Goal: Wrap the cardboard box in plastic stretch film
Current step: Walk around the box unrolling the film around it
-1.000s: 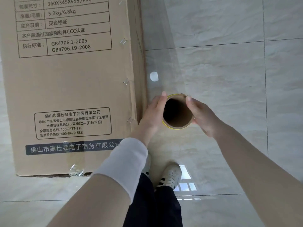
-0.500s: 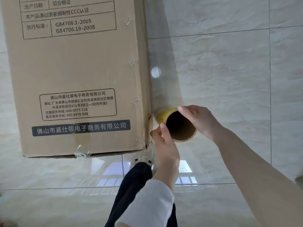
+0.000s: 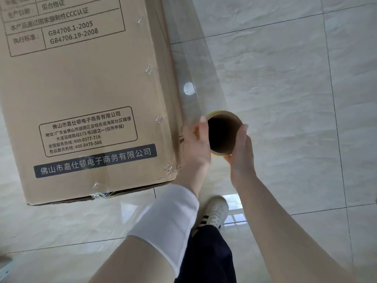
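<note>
Fingers (image 3: 203, 124) of the left hand (image 3: 195, 148) curl round the box-side wall of the roll (image 3: 223, 144). The right hand (image 3: 242, 154) grips the opposite wall, so 2 hands clasp it, its open core facing the camera. The roll is just beside the box's (image 3: 81, 88) right edge, close to the near corner. Clear film (image 3: 193, 64) stretches from it along that edge. Below are the tiled floor (image 3: 285, 78) and 1 white shoe (image 3: 214, 211).

Open tiled floor (image 3: 285, 99) rightward — cardboard box (image 3: 85, 94) wall close on the left.
</note>
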`<action>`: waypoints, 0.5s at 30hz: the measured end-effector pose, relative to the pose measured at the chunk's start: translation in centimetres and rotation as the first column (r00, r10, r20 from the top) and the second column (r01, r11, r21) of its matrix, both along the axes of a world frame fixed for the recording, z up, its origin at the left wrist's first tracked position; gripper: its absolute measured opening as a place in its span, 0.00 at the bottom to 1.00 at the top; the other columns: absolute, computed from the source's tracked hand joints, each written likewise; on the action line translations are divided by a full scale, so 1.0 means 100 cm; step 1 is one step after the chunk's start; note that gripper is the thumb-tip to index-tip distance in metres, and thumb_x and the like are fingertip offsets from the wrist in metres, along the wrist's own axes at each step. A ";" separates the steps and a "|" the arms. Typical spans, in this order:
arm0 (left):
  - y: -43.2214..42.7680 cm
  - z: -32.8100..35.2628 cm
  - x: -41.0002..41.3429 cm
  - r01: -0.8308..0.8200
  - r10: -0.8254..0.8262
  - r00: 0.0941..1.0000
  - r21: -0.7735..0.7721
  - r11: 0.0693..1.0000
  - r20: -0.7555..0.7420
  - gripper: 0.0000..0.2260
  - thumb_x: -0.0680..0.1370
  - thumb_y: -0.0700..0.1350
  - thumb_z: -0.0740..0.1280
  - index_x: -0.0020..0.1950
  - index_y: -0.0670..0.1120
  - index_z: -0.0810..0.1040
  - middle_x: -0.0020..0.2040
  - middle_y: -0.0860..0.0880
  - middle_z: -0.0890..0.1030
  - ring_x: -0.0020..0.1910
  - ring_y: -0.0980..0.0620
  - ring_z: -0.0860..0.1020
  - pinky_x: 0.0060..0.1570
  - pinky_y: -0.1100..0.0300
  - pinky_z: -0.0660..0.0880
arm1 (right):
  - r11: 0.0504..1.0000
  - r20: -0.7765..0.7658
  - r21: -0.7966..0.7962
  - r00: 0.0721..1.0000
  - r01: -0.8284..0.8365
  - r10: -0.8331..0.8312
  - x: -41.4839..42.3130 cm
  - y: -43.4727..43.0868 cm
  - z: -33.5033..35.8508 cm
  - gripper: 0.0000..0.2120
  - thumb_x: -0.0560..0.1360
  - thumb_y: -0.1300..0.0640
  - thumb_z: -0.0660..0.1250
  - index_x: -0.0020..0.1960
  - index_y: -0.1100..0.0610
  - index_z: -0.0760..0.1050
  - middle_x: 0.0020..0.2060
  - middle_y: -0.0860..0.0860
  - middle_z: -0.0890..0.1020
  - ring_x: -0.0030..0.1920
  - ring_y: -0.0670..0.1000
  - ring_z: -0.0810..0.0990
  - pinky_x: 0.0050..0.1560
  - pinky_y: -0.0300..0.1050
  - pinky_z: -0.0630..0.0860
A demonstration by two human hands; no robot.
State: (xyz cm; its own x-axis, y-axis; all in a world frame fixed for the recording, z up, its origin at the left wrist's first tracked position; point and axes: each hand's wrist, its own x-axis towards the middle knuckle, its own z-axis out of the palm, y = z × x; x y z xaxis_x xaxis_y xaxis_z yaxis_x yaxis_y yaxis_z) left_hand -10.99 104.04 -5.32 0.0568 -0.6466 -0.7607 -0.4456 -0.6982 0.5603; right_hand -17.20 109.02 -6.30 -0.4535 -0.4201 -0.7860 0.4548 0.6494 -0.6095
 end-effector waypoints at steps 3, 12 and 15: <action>0.038 0.005 0.002 -0.202 0.187 0.972 -0.101 0.974 -0.139 0.24 0.70 0.70 0.54 0.55 0.54 0.65 0.50 0.60 0.72 0.56 0.51 0.73 0.60 0.46 0.71 | 0.981 -0.164 0.067 0.968 -0.182 0.191 -0.021 0.006 0.011 0.23 0.76 0.35 0.52 0.48 0.51 0.77 0.42 0.45 0.79 0.47 0.45 0.77 0.52 0.38 0.73; 0.091 0.013 0.017 -0.279 0.285 0.936 0.057 0.958 -0.206 0.15 0.82 0.52 0.49 0.66 0.51 0.65 0.54 0.58 0.71 0.60 0.54 0.69 0.60 0.62 0.63 | 0.642 -0.188 0.076 0.622 -0.763 0.760 -0.053 0.012 0.007 0.07 0.76 0.43 0.60 0.41 0.40 0.74 0.38 0.38 0.76 0.44 0.41 0.74 0.45 0.30 0.67; 0.057 0.004 0.023 -0.033 0.026 0.997 -0.106 0.994 -0.070 0.15 0.81 0.55 0.52 0.54 0.43 0.68 0.47 0.52 0.71 0.50 0.52 0.69 0.44 0.64 0.61 | 0.704 -0.173 0.039 0.690 -0.709 0.703 -0.054 0.020 0.003 0.11 0.76 0.41 0.58 0.48 0.43 0.77 0.47 0.43 0.80 0.53 0.47 0.76 0.53 0.40 0.68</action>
